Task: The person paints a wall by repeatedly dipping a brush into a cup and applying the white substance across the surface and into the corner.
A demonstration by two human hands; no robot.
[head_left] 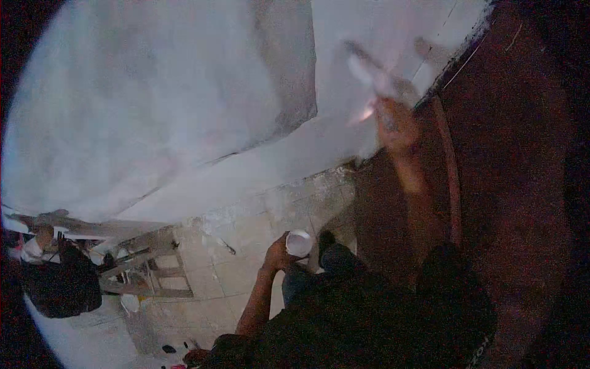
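My left hand [278, 253] is closed around the side of a small round tub [299, 242] with a white rim and pale inside, held low in front of my body. My right hand [398, 123] is raised at the white wall [215, 80], close to its edge with a dark brown surface. The fingers are closed on a slim hand tool [372, 71], smeared by motion, with a dark end and a pale middle. Its exact kind cannot be made out. A small bright glint shows beside the fingers. Whether the tool touches the wall cannot be told.
The dark brown surface [510, 184] fills the right side, with a lighter curved strip [452, 172] along it. Below the wall lies a tiled floor [246, 277] with white smudges. A wooden frame [166, 277] stands at lower left, near another person [61, 283] in dark clothes.
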